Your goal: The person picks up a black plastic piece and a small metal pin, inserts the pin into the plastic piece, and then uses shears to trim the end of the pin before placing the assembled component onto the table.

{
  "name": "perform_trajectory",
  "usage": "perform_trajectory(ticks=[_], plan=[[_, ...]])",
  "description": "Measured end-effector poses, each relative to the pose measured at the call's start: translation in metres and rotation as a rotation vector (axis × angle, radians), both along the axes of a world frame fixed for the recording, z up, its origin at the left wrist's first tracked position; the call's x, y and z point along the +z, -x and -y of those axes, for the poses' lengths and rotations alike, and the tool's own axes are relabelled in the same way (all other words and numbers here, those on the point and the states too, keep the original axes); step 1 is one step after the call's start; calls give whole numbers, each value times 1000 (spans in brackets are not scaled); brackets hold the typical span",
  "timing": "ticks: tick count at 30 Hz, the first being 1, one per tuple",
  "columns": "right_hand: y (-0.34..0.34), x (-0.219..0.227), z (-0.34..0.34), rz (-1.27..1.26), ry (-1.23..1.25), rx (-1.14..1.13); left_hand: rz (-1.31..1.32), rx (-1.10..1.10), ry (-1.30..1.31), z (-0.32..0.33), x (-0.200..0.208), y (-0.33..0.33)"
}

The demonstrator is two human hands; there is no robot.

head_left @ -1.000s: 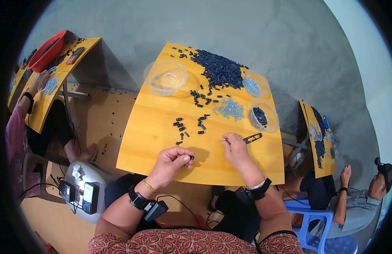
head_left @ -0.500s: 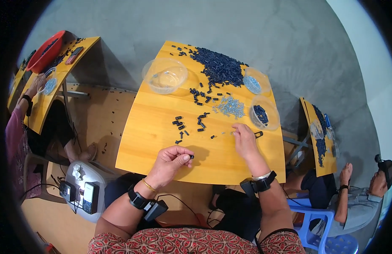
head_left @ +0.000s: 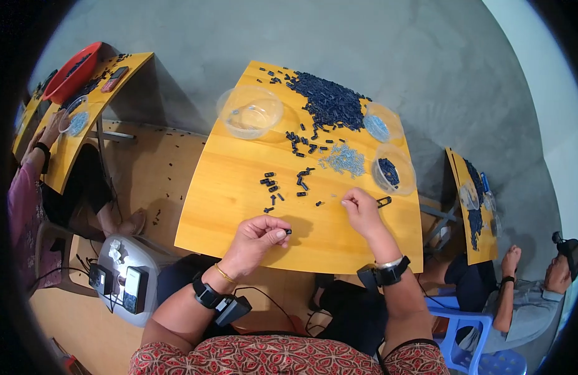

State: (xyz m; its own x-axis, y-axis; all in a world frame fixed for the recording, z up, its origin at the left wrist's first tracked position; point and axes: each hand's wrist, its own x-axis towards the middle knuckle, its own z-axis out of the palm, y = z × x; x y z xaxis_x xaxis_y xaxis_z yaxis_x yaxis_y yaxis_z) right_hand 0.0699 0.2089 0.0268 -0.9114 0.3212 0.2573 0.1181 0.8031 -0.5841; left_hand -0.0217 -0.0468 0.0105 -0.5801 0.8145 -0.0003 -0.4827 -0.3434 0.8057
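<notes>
My left hand [head_left: 256, 242] is closed in a pinch on a small black plastic piece [head_left: 288, 231] over the near part of the yellow table [head_left: 239, 206]. To its right, my right hand [head_left: 362, 211] has thumb and forefinger pressed together just above the tabletop; anything between them is too small to make out. A black clip-shaped piece [head_left: 384, 202] lies beside that hand. Beyond it is a heap of small silvery screws [head_left: 345, 160]. Several loose black pieces [head_left: 270, 182] lie ahead of my left hand, some joined or lying end to end.
A large heap of black pieces [head_left: 331, 100] covers the table's far side. Clear plastic bowls stand around: one at left [head_left: 267, 130], one with screws [head_left: 393, 120], one with black pieces [head_left: 406, 182]. People sit at side tables left and right. A grey stool [head_left: 153, 262] holds devices.
My right hand has drawn slightly back from the loose screws, and fewer lie beside its fingertips. My left hand keeps its pinch on the black piece. The whole view has shifted a little.
</notes>
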Motion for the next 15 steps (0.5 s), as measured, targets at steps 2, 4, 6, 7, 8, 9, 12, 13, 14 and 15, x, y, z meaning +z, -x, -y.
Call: perform_trajectory(ticks=[2,4,6,7,8,9,12,13,14,15], plan=[[-5,3,9,-35,311,-6,-9,33,53,0,3,-4],[-7,15,28,-64,629,-12,12,33,20,1,9,-9],[-10,30,48,-180,1038,111,34,28,-18,-1,14,-15],[-11,34,55,-178,1035,110,48,0,-35,-4,16,-18],[-12,37,61,-209,1139,158,63,-28,-53,-6,17,-21],[-13,37,65,-240,1246,210,63,-24,-53,-8,16,-22],[-14,32,70,-218,1291,237,143,-55,-61,-14,7,-24],[-14,30,72,-217,1291,239,147,-59,-59,-14,5,-25],[-14,28,74,-220,1318,254,151,-61,-58,-15,4,-25],[-14,27,76,-225,1344,265,151,-62,-58,-15,2,-25]])
